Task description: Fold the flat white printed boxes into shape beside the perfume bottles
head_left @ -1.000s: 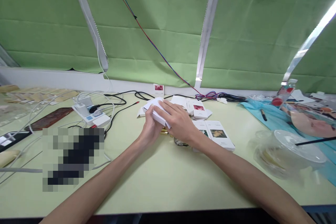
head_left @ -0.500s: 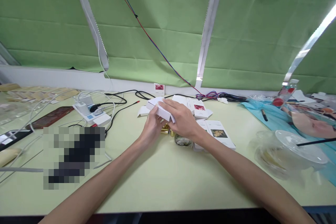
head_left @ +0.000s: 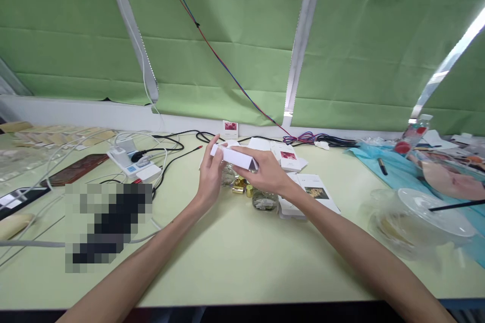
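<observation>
A small white cardboard box [head_left: 234, 157] is held above the table between my two hands, its long narrow side toward me. My right hand [head_left: 263, 169] grips its right part, thumb below and fingers over the top. At the box's left end is my left hand [head_left: 210, 169], with thumb and fingers closed about that end. A flap at the right end stands out at an angle. Below lie small gold-coloured caps [head_left: 238, 190] and a clear bag with dark contents [head_left: 264, 201]. White picture boxes [head_left: 316, 193] lie right of my right hand.
Chargers on a white power strip [head_left: 132, 164] and tangled cables lie at left, with a brown phone-like case [head_left: 74, 169]. A lidded plastic cup with a straw [head_left: 432, 212], a marker [head_left: 382, 166] and a bottle [head_left: 415, 133] stand or lie at right, near blue sheeting [head_left: 366, 156].
The white box has tipped so its narrow side faces me. My left hand has shifted left and turned more upright; my right hand has moved from over the top toward the right end.
</observation>
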